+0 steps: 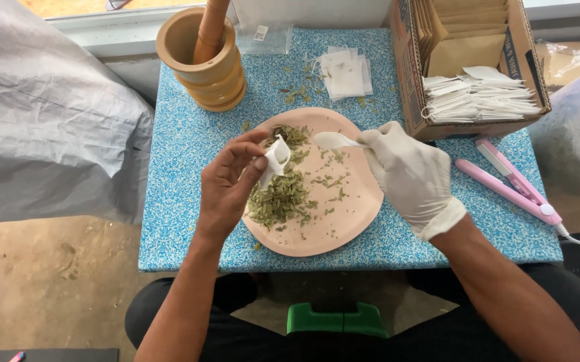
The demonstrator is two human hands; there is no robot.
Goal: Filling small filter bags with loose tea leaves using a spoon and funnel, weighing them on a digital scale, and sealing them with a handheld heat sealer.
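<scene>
My bare left hand pinches a small white paper sachet held open over a pink round plate. A pile of dried green leaves lies on the plate just under that hand. My right hand, in a white glove, grips a white plastic spoon whose bowl points toward the sachet, a short gap apart. Both hands hover above the plate on a small blue speckled table.
A wooden mortar with pestle stands at the table's back left. Loose white sachets lie behind the plate. A cardboard box with sachets and brown envelopes sits back right. A pink heat-sealing clamp lies at the right. Grey plastic sheeting hangs left.
</scene>
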